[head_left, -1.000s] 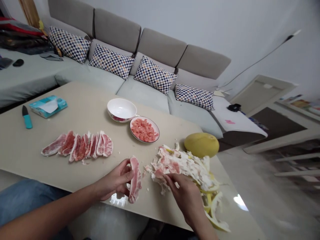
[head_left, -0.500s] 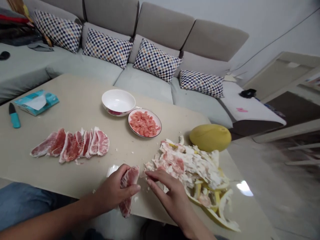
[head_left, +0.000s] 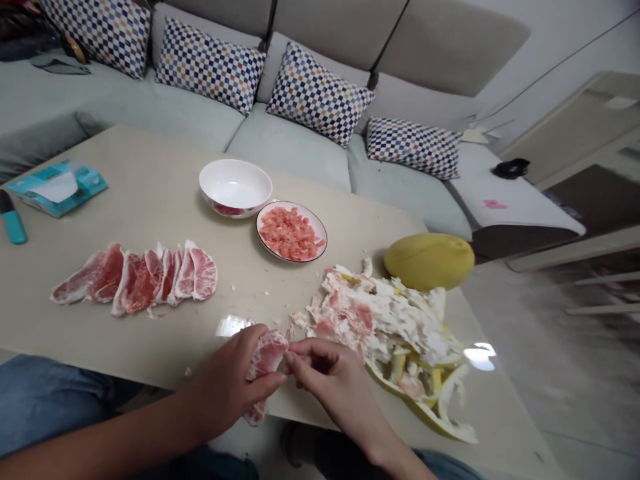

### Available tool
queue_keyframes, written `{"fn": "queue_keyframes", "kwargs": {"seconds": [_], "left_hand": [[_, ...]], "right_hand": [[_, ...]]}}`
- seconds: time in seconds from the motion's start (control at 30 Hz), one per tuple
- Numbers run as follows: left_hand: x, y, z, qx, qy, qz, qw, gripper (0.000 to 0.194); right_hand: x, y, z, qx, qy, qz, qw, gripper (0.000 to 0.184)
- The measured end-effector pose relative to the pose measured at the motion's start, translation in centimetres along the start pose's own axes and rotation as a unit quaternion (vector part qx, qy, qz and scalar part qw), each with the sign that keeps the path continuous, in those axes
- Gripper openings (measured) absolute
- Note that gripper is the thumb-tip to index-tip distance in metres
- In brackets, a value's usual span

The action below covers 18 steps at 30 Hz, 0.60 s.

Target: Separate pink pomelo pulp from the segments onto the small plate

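Observation:
My left hand (head_left: 223, 383) is wrapped round a peeled pink pomelo segment (head_left: 269, 353) at the table's front edge, with the thumb across it. Thumb and forefinger of my right hand (head_left: 340, 383) pinch at the segment's upper right edge; the other fingers curl in behind them. Whatever thin bit lies between those fingertips is too small to make out. A row of several pomelo segments (head_left: 193, 270) lies to the left. Beyond my hands, small pulp pieces (head_left: 290, 233) fill a dark-rimmed plate (head_left: 259, 235). A heap of white pith and membrane scraps (head_left: 395, 310) lies right of my right hand.
A white bowl (head_left: 235, 183) stands behind the plate. A whole yellow pomelo (head_left: 430, 261) rests at the table's right edge, with peel strips (head_left: 437, 417) nearer me. At far left are a tissue pack (head_left: 90, 187) and a teal-handled knife (head_left: 15, 229). A sofa (head_left: 290, 160) runs behind.
My right hand has moved left onto the segment's edge and its fingers have closed in a pinch. The segment in my left hand has shifted slightly right. The whole view has tilted down a little.

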<state>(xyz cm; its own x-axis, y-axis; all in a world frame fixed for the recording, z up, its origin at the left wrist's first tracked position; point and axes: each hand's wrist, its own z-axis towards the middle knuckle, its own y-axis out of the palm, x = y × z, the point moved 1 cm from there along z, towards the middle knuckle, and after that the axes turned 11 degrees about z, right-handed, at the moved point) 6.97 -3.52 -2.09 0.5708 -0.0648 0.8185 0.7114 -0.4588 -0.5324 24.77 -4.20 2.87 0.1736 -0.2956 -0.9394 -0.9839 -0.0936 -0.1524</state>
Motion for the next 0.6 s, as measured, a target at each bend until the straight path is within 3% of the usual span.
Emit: {"fn": "queue_keyframes", "kwargs": {"seconds": [0.33,0.6], "left_hand": [[0.7,0.3,-0.3,-0.02,0.019,0.016,0.999,0.048],[1.8,-1.0,-0.3,-0.051,0.022,-0.065,0.996,0.041]], "right_hand": [[0.2,0.8,0.0,0.027,-0.004,0.053,0.998,0.013],[-1.2,0.0,0.0,-0.039,0.057,0.062,0.996,0.029]]}}
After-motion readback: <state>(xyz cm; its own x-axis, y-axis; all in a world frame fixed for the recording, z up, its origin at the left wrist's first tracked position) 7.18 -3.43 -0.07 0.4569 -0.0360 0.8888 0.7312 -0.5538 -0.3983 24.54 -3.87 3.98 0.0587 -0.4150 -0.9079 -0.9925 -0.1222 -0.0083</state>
